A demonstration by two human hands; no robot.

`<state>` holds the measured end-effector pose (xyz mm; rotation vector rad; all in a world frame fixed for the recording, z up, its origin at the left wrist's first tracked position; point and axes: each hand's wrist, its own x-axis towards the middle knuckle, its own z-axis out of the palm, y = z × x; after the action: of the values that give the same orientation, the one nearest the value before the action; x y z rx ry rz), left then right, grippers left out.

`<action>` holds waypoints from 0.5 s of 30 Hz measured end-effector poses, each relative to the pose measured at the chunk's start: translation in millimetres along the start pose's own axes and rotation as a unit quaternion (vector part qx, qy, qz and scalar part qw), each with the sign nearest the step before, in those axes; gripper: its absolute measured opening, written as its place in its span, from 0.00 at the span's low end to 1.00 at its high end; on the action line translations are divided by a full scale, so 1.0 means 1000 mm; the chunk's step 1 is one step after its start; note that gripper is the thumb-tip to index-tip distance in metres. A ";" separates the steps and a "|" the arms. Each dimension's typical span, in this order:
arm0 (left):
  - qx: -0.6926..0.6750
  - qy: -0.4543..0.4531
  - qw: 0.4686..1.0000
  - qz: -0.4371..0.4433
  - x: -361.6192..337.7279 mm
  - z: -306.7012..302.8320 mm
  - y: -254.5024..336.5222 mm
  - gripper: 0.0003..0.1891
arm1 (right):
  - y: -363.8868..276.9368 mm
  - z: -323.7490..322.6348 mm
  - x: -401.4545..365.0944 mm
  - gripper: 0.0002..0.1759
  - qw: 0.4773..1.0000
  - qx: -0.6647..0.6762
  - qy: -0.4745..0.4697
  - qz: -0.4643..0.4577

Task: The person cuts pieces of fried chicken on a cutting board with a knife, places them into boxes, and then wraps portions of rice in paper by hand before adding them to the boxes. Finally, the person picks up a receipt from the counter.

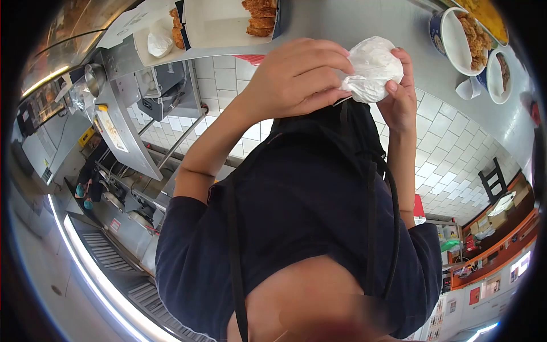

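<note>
A crumpled white bundle of thin plastic or paper (376, 68) is held between my two hands over the edge of the steel counter. My left hand (302, 77) grips its left side, fingers bent and pressed together. On the right side, my right hand (399, 85) holds it between thumb and fingers. Up and to the left, an open box (219, 25) holds browned fried pieces (260, 17). Beside it, a second white bundle (160, 43) lies in another box. What the bundles contain is hidden.
On the counter (364, 17) at the right are a tub of fried pieces (458, 48), a smaller bowl (497, 82), a small white cup (468, 88) and a yellow-filled tray (484, 14). A metal bowl (94, 80) sits far left. Two people with teal head coverings appear lower left.
</note>
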<state>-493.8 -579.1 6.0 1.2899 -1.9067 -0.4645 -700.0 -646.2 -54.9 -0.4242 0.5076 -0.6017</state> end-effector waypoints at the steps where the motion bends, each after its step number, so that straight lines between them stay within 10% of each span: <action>1: -0.029 0.002 1.000 -0.001 -0.001 0.006 0.000 0.11 | 0.000 0.000 0.000 0.30 1.000 0.002 -0.001 0.000; 15: -0.307 -0.041 0.933 -0.186 0.019 -0.001 0.004 0.15 | -0.004 0.010 -0.002 0.28 0.992 -0.090 0.038 -0.074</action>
<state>-498.8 -594.1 16.3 1.2001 -1.3939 -1.2165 -697.7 -646.2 -44.4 -0.6167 0.6096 -0.7197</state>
